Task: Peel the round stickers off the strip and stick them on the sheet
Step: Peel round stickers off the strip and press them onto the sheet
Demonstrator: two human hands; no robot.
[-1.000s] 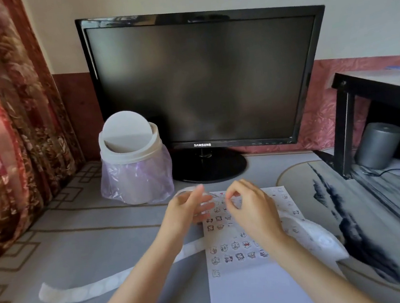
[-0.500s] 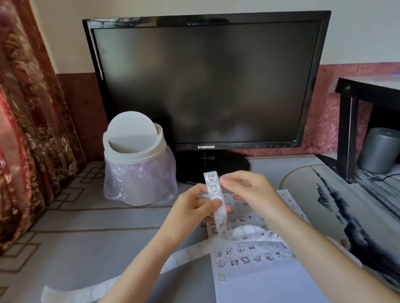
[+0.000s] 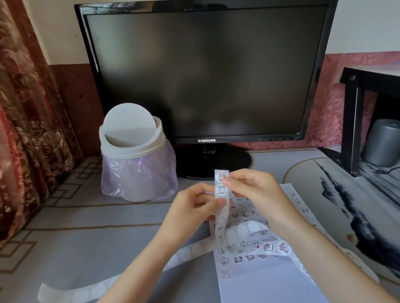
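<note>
The person holds the end of the strip upright above the far edge of the sheet. The left hand pinches the strip between thumb and curled fingers, partway down the raised part. The right hand pinches it higher up with its fingertips, right at the topmost round sticker; whether that sticker's edge has lifted cannot be told. A second cartoon sticker sits just below it on the strip.

From the hands the strip drops onto the sheet. One run, bearing printed stickers, crosses the sheet toward its right edge. The other run, with only blank circles, trails off the sheet's left side across the grey worktop.

The sheet lies flat on the worktop, its far half covered with rows of small stickers and its near half bare. Beyond the sheet stands a black Samsung monitor, screen dark. Beyond and left of the sheet is a white swing-lid bin lined with a clear bag.
</note>
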